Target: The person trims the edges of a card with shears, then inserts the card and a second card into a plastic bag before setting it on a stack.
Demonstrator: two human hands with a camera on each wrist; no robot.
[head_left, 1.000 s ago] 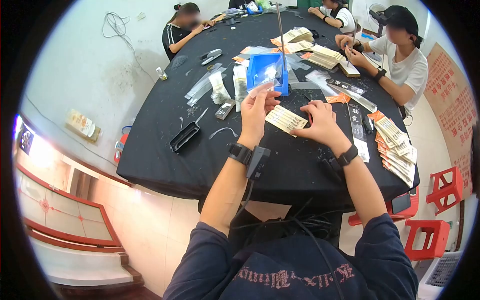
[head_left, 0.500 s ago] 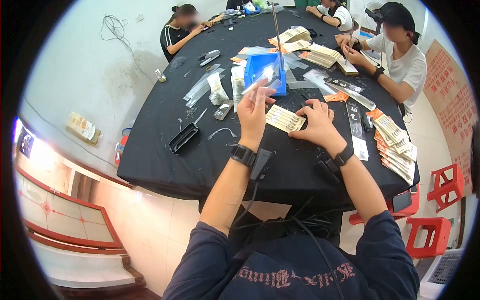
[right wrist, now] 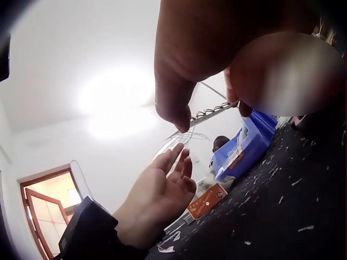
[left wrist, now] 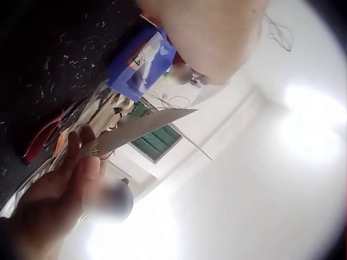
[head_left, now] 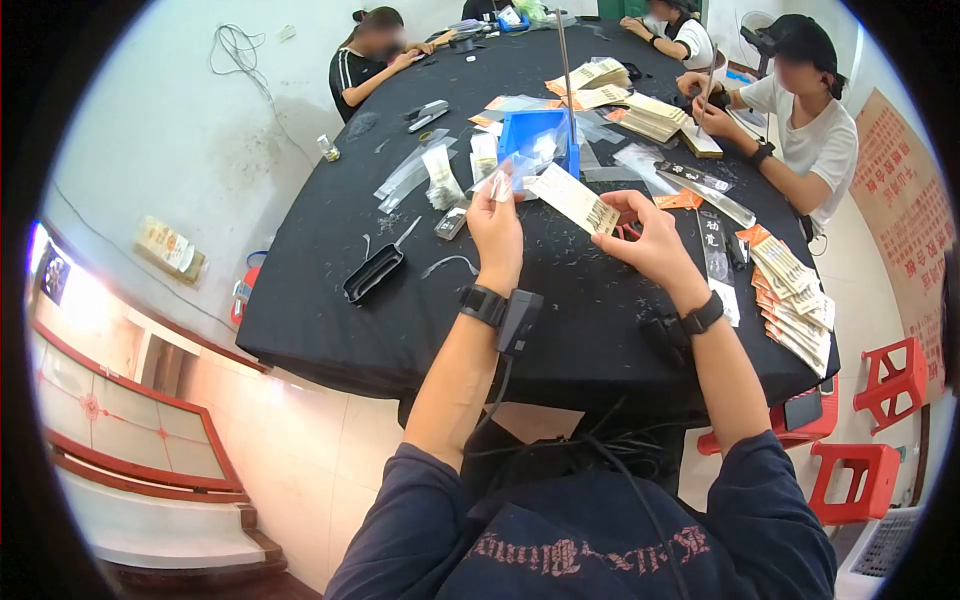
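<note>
My left hand [head_left: 495, 238] pinches a clear plastic sleeve [head_left: 513, 170], raised in front of the blue bin [head_left: 573, 158]. Between the thumb and fingers of my right hand [head_left: 655, 240] is a cream card [head_left: 570, 197] with dark marks near the gripped end. Seen edge-on in the right wrist view, the card [right wrist: 211, 112] carries a row of dark loops. Its far end points toward the sleeve, lifted and tilted above the black cloth. A red-handled tool [left wrist: 40, 138] shows beside my right hand in the left wrist view.
Stacks of cream cards [head_left: 790, 285] lie at the right edge, with more near the blue bin. Bundles of clear sleeves [head_left: 440, 178], a stapler [head_left: 428, 115] and an open black case [head_left: 375, 275] lie to the left. Thin metal rods [head_left: 568, 60] rise beside the bin. Other people sit around the table.
My right hand has lifted the cream card off the cloth and tilted it toward the left hand. My left hand has shifted slightly left and lower with the sleeve.
</note>
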